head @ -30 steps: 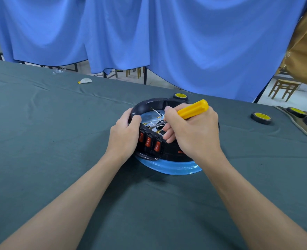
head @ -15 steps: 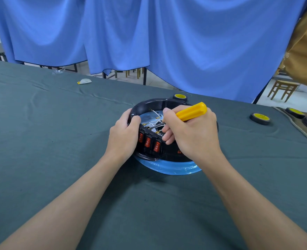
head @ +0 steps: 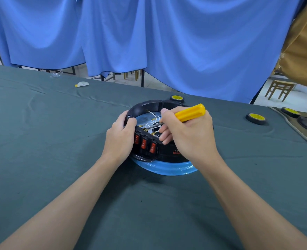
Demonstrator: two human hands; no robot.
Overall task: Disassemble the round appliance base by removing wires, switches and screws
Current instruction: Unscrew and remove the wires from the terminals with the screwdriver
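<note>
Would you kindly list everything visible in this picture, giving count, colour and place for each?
base: one, black over a blue bottom, middle of the table
switches: three, red, in the base's near wall
wires: several, white, inside the base
screwdriver: one, yellow handle, tip among the wires
discs: three, black with yellow tops, behind and right of the base
scrap: one, white, far left of the table
cloth: one, dark green, covering the table
curtain: blue, behind the table
stool: one, wooden, far right
left hand: grips the base's rim
right hand: holds the screwdriver
</note>
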